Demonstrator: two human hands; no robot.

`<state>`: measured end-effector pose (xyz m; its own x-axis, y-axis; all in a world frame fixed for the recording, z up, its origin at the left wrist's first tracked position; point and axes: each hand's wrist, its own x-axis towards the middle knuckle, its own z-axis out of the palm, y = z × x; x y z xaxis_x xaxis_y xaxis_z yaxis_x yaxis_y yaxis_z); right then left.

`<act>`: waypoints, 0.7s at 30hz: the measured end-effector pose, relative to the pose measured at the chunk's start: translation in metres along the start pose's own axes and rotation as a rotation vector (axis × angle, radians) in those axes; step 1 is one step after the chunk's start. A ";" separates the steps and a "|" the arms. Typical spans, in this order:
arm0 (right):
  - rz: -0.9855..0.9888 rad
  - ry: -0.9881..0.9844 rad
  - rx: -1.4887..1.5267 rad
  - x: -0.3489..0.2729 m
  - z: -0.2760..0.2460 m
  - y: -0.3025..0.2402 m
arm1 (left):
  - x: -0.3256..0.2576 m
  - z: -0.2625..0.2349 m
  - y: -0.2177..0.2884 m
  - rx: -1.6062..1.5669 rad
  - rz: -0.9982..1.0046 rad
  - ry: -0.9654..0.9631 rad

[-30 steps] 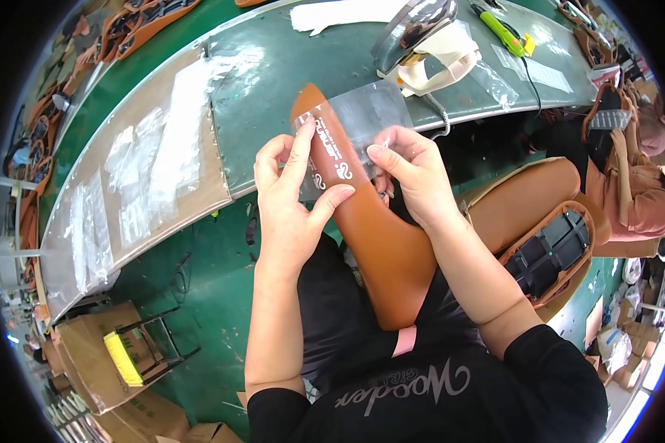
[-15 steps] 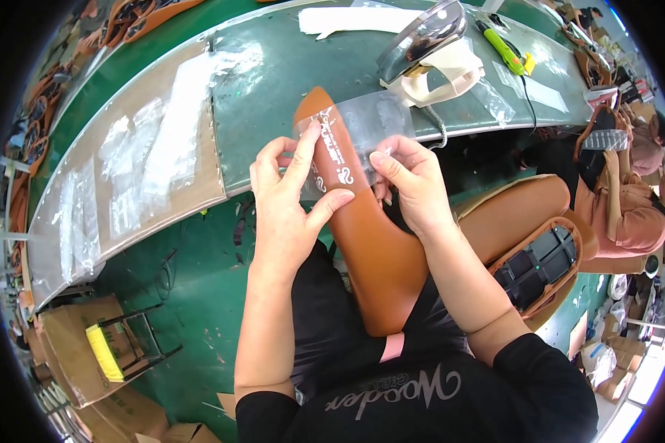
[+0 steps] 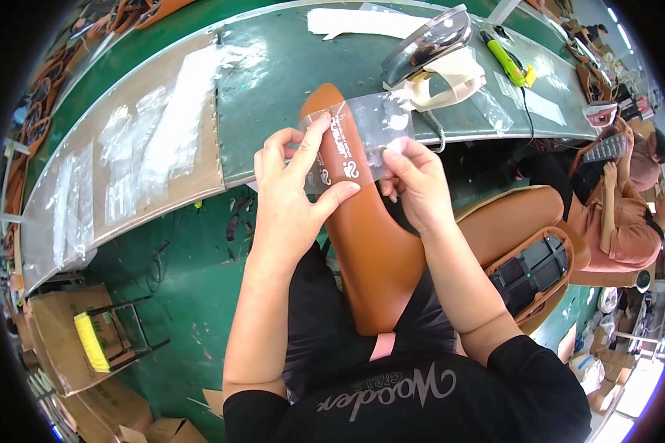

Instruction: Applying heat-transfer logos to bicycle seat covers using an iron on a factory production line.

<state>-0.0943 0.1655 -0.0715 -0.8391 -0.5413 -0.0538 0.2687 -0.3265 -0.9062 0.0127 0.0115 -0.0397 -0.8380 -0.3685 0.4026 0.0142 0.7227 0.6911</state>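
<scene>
By the surface's [image 3: 266,103] near edge, the right hand [image 3: 420,181] is pinching clear film [image 3: 380,118]; the left hand [image 3: 284,196], fingers apart, is touching a brown panel [image 3: 377,258].

Before me I record one bench [image 3: 292,81] with a green top. On it I note an iron [image 3: 432,44], soleplate tilted up; a white sheet [image 3: 362,24] near the far edge; and a lime-green handheld tool [image 3: 502,55]. To my left, a brown surface [image 3: 203,159] bears clear plastic films [image 3: 137,148]. Dark scraps [image 3: 236,218] lie on my green floor [image 3: 199,277].
</scene>
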 end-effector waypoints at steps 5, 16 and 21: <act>-0.501 0.388 -0.178 0.026 -0.059 -0.025 | 0.000 -0.002 0.002 0.006 -0.020 -0.016; -0.453 0.064 -0.536 0.108 -0.123 -0.058 | 0.000 -0.002 0.002 -0.025 -0.010 0.002; -0.435 -0.035 -0.383 0.117 -0.124 -0.036 | 0.000 -0.002 0.004 -0.030 0.010 0.009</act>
<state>-0.2608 0.2103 -0.0973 -0.8162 -0.4474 0.3655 -0.2931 -0.2244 -0.9294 0.0139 0.0131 -0.0363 -0.8330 -0.3668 0.4143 0.0384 0.7086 0.7046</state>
